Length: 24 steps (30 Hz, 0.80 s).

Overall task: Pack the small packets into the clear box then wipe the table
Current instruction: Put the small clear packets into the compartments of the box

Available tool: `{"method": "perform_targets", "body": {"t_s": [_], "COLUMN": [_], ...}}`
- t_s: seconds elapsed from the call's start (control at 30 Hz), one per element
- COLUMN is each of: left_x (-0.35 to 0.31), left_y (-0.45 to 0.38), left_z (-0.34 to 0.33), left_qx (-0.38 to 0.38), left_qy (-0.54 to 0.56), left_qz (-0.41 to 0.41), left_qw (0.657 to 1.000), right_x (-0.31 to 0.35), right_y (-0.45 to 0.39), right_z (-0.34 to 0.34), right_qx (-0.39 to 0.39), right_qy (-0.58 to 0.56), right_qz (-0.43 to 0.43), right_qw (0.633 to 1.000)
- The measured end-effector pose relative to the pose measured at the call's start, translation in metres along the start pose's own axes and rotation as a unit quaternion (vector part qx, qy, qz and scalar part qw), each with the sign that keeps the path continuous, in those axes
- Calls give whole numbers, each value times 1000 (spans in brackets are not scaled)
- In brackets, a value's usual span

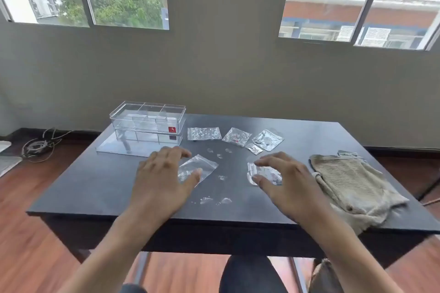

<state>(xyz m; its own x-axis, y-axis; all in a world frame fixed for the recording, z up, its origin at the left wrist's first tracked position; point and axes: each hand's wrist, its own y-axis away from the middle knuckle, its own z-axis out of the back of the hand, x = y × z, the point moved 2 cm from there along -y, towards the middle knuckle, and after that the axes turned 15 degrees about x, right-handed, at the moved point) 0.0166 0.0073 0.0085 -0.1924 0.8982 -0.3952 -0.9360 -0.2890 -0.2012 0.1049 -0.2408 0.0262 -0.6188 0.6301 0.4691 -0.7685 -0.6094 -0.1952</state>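
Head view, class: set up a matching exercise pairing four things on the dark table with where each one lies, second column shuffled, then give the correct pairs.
Column one:
1. clear box
2. beige cloth
3. left hand
4. right hand

Column two:
A. at the table's right edge, partly hanging over the front
B. at the far left of the table, standing on its flat lid
C. over a packet right of centre
D. over a packet left of centre

Pairs: 1-B, 2-A, 3-D, 4-C
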Motion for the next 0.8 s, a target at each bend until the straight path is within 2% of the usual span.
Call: {"method": "perform_targets", "body": {"t_s": [0.13,0.23,0.33,0.47,0.57,0.67,0.8], "left_x": [-2,0,4,9,9,13,24], "left_y": [-18,-26,-34,-43,-45,-49,-58], "left_z": [-9,-16,-16,-14,-16,-14,6], "left_qx": [89,109,129,157,149,131,123], "left_qy": [-47,-85,-106,-19,17,29,83], "left_qz": [56,79,102,122,124,126,139], "left_qw": [993,987,981,980,981,983,979], "right_x": [-12,-25,-28,-31,-38,-41,-14], "right_y": [-12,-17,-22,-30,-35,-43,-67], "right_z": [3,-3,-4,-4,-4,3,28], "right_qx": [86,133,165,131,96,11,-90], "right_qy": [33,67,85,95,113,87,45], "right_qz": [-76,-123,-127,-78,-48,-23,77], "right_qw": [993,981,974,984,988,996,992]}}
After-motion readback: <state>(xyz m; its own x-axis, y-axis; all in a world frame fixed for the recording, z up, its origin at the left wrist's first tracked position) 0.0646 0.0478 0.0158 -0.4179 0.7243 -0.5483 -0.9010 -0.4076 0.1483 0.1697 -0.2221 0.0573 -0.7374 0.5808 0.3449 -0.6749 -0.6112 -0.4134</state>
